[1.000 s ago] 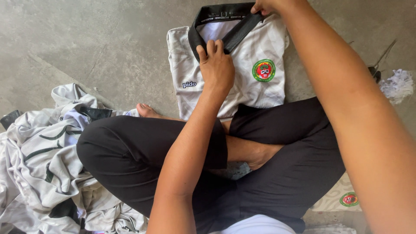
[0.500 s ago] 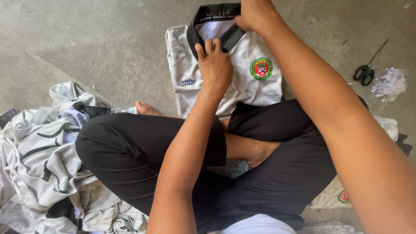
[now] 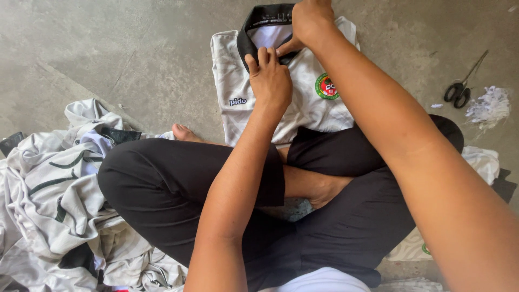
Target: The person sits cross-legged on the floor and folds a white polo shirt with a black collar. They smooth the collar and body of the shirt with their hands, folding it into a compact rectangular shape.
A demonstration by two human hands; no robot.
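So the person is sitting cross-legged on a bare concrete floor [image 3: 135, 48] in black trousers [image 3: 178, 189], with a white shirt [image 3: 303, 103] spread flat in front of the knees, up at 12 o'clock in the view. It has a black collar [image 3: 259, 16] at the far end, a round green and red badge [image 3: 326, 86] on the chest and a small dark logo on the other side.

The left hand [image 3: 270, 81] lies palm down on the shirt just below the collar, fingers close together and pointing toward 12, tips pressing the cloth by the neck opening. The right hand [image 3: 311, 21] is right at the collar, a bit further out toward 12 to 1 o'clock; its thumb pokes down toward the left hand's fingertips, nearly touching them. It looks like it's gripping the collar's edge, but the fingers curl away from the camera, so I can't tell exactly how they pinch.

Over at 9 o'clock there's a crumpled pile of white clothes [image 3: 54, 194] with dark trim. At about 2 o'clock a pair of black-handled scissors [image 3: 462, 86] lies on the floor, with a little heap of white scraps [image 3: 489, 105] just beside it.
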